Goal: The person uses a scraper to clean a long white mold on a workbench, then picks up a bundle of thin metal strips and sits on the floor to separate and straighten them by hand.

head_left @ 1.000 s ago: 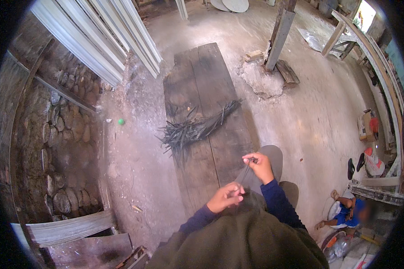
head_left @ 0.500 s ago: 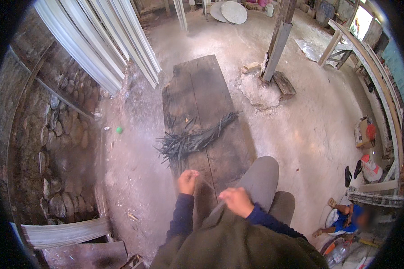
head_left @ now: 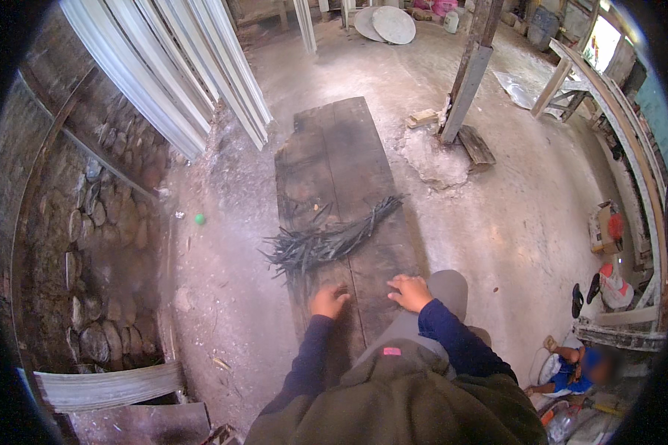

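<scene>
A bundle of dark, thin leaf-like strips [head_left: 334, 239] lies across the dark wooden board [head_left: 334, 148] in front of me. Its frayed, spread ends point left, and the narrower end reaches up to the right. My left hand [head_left: 328, 302] is over the board's near left part, just below the bundle, with thumb and fingers slightly apart. Across from it, near my knee, my right hand [head_left: 411, 292] has its fingers stretched and spread toward the left. I can make out nothing in either hand, and neither touches the bundle.
Long pale corrugated sheets [head_left: 148, 74] lean at the upper left, beside stacked stones [head_left: 100, 222]. A wooden post [head_left: 467, 81] stands beyond the board to the right. A green ball [head_left: 200, 219] lies on the floor. At the lower right, a person in blue [head_left: 575, 367] is near black sandals [head_left: 577, 300].
Both hands have moved forward and farther apart, and their closed fingers have opened. The thin strand faintly visible between them before no longer shows. The view has shifted slightly.
</scene>
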A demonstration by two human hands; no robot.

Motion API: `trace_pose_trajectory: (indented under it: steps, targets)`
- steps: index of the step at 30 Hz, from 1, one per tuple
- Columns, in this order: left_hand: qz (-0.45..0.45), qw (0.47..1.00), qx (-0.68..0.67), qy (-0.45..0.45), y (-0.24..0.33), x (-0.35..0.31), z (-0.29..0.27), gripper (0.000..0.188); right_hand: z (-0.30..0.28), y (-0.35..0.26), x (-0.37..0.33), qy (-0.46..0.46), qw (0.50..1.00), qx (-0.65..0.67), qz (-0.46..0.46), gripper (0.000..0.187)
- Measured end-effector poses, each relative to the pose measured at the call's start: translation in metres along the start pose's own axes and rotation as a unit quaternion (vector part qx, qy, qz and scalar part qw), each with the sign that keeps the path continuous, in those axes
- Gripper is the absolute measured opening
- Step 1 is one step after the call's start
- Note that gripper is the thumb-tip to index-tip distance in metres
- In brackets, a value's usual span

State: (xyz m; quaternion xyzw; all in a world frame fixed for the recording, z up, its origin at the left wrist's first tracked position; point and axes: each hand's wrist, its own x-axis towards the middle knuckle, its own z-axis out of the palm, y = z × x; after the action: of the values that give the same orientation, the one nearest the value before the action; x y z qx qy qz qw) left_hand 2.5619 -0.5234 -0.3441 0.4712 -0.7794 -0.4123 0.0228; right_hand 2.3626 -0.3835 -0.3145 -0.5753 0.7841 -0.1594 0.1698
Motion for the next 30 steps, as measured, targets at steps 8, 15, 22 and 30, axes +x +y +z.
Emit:
trace_pose_trajectory:
  steps: [8, 15, 22, 30]
  targets:
    - [0.135, 0.976, 0.072, 0.156, 0.019, 0.039, -0.004, 0.022, -0.009, -0.024, 0.104, 0.054, 0.988, 0.121, 0.084, 0.025]
    - [0.246, 0.965, 0.029, 0.082, 0.073, 0.109, -0.035, 0.027, 0.058, -0.023, 0.154, 0.022, 0.857, 0.430, 0.282, 0.020]
    - [0.298, 0.949, 0.077, 0.066, -0.002, 0.157, 0.005, 0.028, -0.024, -0.079, 0.106, -0.147, 0.802, 0.558, 0.155, 0.018]
    - [0.200, 0.978, 0.006, 0.063, 0.035, 0.144, -0.029, 0.026, -0.106, -0.081, 0.014, 0.005, 0.842, 0.540, -0.007, 0.018]
